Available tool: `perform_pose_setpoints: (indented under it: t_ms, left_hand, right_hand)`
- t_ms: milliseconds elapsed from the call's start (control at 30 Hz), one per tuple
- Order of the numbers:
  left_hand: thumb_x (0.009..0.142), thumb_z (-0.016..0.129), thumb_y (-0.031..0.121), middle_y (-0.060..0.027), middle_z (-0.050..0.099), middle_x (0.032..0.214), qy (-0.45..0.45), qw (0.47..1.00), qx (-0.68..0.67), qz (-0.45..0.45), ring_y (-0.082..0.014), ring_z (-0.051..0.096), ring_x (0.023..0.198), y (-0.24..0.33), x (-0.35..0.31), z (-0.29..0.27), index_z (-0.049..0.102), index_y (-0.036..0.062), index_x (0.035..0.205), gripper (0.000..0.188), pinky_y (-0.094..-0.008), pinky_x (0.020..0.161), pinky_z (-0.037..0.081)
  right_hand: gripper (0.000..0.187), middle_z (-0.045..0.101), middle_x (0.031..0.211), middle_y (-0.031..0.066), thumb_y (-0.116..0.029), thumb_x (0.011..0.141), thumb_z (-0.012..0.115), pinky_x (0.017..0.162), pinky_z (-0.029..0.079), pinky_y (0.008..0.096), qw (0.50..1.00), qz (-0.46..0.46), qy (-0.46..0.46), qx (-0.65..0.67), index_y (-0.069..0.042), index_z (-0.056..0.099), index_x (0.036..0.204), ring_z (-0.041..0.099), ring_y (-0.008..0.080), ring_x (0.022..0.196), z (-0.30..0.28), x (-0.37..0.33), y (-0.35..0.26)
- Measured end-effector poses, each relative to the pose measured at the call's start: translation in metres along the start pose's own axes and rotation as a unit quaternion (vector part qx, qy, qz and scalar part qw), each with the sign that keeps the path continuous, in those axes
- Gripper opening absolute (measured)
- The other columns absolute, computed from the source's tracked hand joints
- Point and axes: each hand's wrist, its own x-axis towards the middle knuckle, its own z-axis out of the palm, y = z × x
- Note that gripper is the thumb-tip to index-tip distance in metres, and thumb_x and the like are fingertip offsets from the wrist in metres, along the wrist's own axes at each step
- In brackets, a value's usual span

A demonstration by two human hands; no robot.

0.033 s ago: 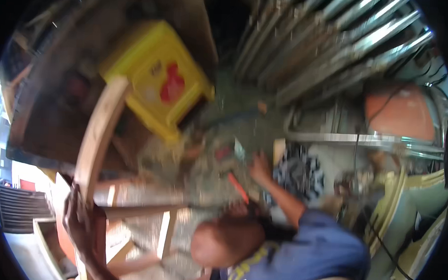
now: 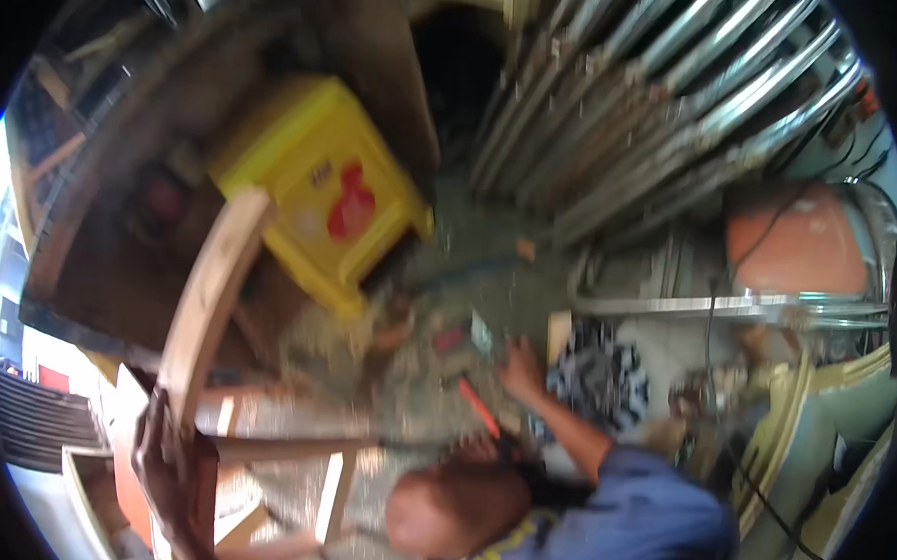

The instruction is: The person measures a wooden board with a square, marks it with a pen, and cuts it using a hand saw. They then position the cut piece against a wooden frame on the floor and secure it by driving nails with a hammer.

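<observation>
- Here's the left hand (image 2: 168, 456) on the curved wooden bar (image 2: 209, 305), over at the left, near the bar's lower end!
- Fingers close together along the wood; whether the thumb wraps round, I can't tell (everything's smeared with motion). The right hand? Nowhere I can see.
- Up slants the bar, its top overlapping the yellow plastic stool (image 2: 322, 199) from here; touching or apart, can't say.
- Danger one: a loose hold or a knock on that top end could tip the bar, and the stool could be jolted with it.
- Danger two: a crouching co-worker (image 2: 618, 513) in a blue shirt, head bowed low to the right; a wide swing of the wood could reach them.
- The co-worker's hand (image 2: 520, 368) is near the floor, close to a red strip (image 2: 480, 407) (handle or tool, too blurred); their fingers I can't read.
- Upper right, stacked metal tubes (image 2: 667, 89): a bump might set them sliding.
- Containers now! Lower left, a pale-rimmed box-like frame (image 2: 77, 494), brown inside; contents, if any, I can't make out.
</observation>
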Motion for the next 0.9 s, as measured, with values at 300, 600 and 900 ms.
perform_pose_setpoints:
  t_ms: [300,600,900]
  left_hand:
    - [0.093,0.064,0.023,-0.0252,0.065,0.121,-0.011,0.997,-0.081,0.000,-0.0406,0.067,0.109,0.021,0.008,-0.006,0.058,-0.0036,0.138,0.053,-0.0455,0.095,0.053]
    - [0.087,0.074,0.028,-0.0231,0.061,0.126,-0.011,1.000,-0.002,0.027,-0.0424,0.059,0.111,0.006,0.013,-0.022,0.058,0.0135,0.141,0.058,-0.0515,0.096,0.050]
    - [0.083,0.069,0.036,-0.0223,0.058,0.117,-0.129,0.990,-0.048,-0.008,-0.0413,0.052,0.113,0.005,0.026,-0.012,0.055,0.0022,0.134,0.062,-0.0543,0.102,0.038]
  right_hand:
    - [0.027,0.071,0.104,0.0199,-0.017,0.090,0.065,0.087,0.055,0.0459,0.979,-0.077,-0.117,0.150,-0.004,0.071,0.113,0.069,0.0394,0.098,-0.064,0.054,-0.100]
    - [0.030,0.069,0.113,0.0206,-0.017,0.094,0.058,0.091,0.054,0.0470,0.928,-0.206,-0.294,0.097,-0.003,0.066,0.120,0.067,0.0420,0.104,-0.186,0.070,-0.253]
    - [0.037,0.054,0.131,0.0197,-0.017,0.083,0.066,0.109,0.039,0.0558,0.958,-0.144,-0.249,0.015,-0.005,0.064,0.118,0.052,0.0434,0.125,-0.289,-0.051,-0.293]
